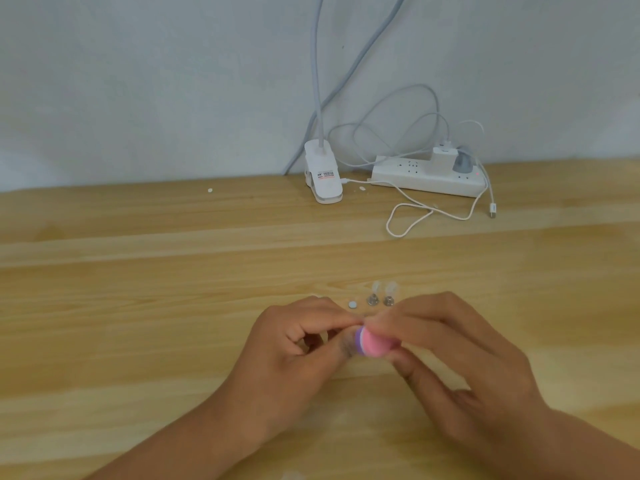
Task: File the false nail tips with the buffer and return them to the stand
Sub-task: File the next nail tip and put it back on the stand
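Both hands are low at centre over the wooden table [173,271]. The right hand [460,351] pinches the buffer [372,344], a pink and purple block, between thumb and curled fingers. The left hand [304,344] has thumb and forefinger closed on a held tip [347,346], which meets the buffer's purple end. It is motion-blurred, and I take it for a false nail tip only from the task. Just beyond the knuckles, two clear nail tips [373,287] sit upright on small metal stands [372,300], side by side and apart from the hands. A white disc [352,304] lies just left of them. At the far edge are a clip lamp [322,178], a power strip [415,181] and a loose cable [408,220]. Handling judgement: a tip like this looks very light, thin, springy and slick, so it is apt to flick out under buffer pressure. It is best held by its side edges near the base, leaving the free edge exposed. The buffer looks soft and light, so a grip across its sides suits it. Stands may topple if nudged.
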The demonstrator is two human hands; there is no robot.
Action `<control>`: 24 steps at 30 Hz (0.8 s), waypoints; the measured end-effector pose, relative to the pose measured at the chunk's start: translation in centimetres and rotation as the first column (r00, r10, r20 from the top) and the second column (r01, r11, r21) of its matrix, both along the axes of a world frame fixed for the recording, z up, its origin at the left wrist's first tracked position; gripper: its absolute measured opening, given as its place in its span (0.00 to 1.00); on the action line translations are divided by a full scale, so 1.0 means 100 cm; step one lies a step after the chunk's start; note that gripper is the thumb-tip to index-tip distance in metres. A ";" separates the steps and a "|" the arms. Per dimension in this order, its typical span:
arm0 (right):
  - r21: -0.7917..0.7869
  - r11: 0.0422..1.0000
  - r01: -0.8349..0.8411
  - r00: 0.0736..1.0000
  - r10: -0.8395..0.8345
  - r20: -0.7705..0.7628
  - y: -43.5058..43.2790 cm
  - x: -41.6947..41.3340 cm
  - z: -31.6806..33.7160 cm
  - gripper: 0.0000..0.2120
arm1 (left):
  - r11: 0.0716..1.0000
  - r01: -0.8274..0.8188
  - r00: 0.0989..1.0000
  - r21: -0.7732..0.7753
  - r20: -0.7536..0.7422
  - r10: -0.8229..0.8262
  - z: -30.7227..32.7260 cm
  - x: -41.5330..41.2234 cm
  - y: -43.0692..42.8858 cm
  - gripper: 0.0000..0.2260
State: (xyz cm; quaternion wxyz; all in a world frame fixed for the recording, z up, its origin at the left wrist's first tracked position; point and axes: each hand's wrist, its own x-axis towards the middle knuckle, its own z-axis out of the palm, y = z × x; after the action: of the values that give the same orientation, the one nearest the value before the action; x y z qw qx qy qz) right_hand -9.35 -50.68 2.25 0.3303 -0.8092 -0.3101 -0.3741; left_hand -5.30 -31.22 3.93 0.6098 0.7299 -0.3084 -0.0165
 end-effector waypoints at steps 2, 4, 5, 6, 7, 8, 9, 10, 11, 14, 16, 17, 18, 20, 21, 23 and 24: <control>-0.021 1.000 -0.004 1.000 0.004 -0.004 0.001 0.000 0.000 0.12 | 1.000 0.002 1.000 -0.001 0.001 -0.002 -0.001 0.001 0.000 0.05; 0.003 0.999 0.046 0.998 -0.046 -0.049 -0.003 0.002 0.003 0.12 | 1.000 -0.004 1.000 0.012 0.007 0.004 -0.002 0.001 0.001 0.06; 0.019 0.999 0.049 0.997 -0.048 -0.063 -0.003 0.001 0.003 0.12 | 1.000 -0.001 1.000 0.012 0.005 0.001 -0.002 0.001 0.000 0.06; 0.025 0.999 0.022 0.998 -0.021 -0.061 -0.002 0.000 0.003 0.12 | 1.000 0.007 1.000 0.004 -0.003 -0.007 -0.002 0.000 0.000 0.05; 0.015 1.000 -0.022 0.999 0.023 -0.045 0.001 -0.002 0.002 0.11 | 1.000 0.014 1.000 -0.010 -0.016 -0.015 -0.002 0.000 -0.001 0.05; -0.007 0.998 -0.062 0.998 0.062 -0.030 0.003 -0.003 0.001 0.11 | 1.000 0.014 1.000 -0.020 -0.024 -0.015 -0.003 0.000 -0.001 0.06; -0.027 0.997 -0.074 0.997 0.073 -0.027 0.003 -0.003 0.001 0.12 | 1.000 0.006 1.000 -0.018 -0.023 -0.006 -0.004 0.000 -0.001 0.07; -0.034 0.998 -0.053 0.998 0.051 -0.037 0.000 -0.001 0.001 0.12 | 1.000 -0.006 1.000 -0.005 -0.013 0.006 -0.005 0.001 -0.001 0.07; -0.025 1.000 -0.014 0.998 0.013 -0.055 -0.003 0.000 0.002 0.12 | 1.000 -0.018 1.000 0.009 -0.002 0.018 -0.005 0.002 0.000 0.07; -0.001 1.000 0.000 0.997 0.000 -0.071 -0.002 0.000 0.002 0.12 | 1.000 -0.011 1.000 0.022 0.015 0.011 -0.003 0.002 0.000 0.06; -0.032 0.998 -0.046 0.998 0.045 -0.040 0.001 -0.001 0.000 0.12 | 1.000 -0.007 1.000 0.014 0.014 0.007 -0.004 0.002 0.000 0.06; -0.039 0.998 -0.041 0.998 0.039 -0.043 -0.001 0.000 0.000 0.12 | 1.000 -0.008 1.000 0.016 0.014 0.008 -0.005 0.002 0.000 0.06; -0.031 0.999 -0.014 0.998 0.012 -0.058 -0.005 0.002 0.001 0.12 | 1.000 -0.006 1.000 0.019 0.019 0.006 -0.006 0.002 0.000 0.05; -0.001 1.000 0.024 0.996 -0.024 -0.084 -0.008 0.004 0.002 0.12 | 1.000 0.010 0.999 0.024 0.033 -0.011 -0.005 0.001 0.000 0.04; 0.005 1.000 0.010 0.997 -0.010 -0.077 -0.007 0.002 0.002 0.12 | 0.999 0.023 0.999 0.022 0.035 -0.024 -0.004 0.001 0.000 0.04; -0.023 0.999 -0.041 0.998 0.040 -0.044 -0.002 0.000 0.000 0.12 | 1.000 0.027 0.999 0.012 0.033 -0.027 -0.003 0.001 -0.001 0.05; -0.044 0.999 -0.030 0.999 0.029 -0.043 -0.003 0.001 -0.001 0.12 | 1.000 0.018 0.999 0.011 0.033 -0.018 -0.004 0.001 -0.001 0.06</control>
State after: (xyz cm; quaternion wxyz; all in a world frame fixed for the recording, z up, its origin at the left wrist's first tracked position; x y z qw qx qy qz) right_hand -9.23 -51.01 2.17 0.3243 -0.8195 -0.3231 -0.3449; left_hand -5.16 -31.29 3.55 0.6006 0.7305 -0.3249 -0.0113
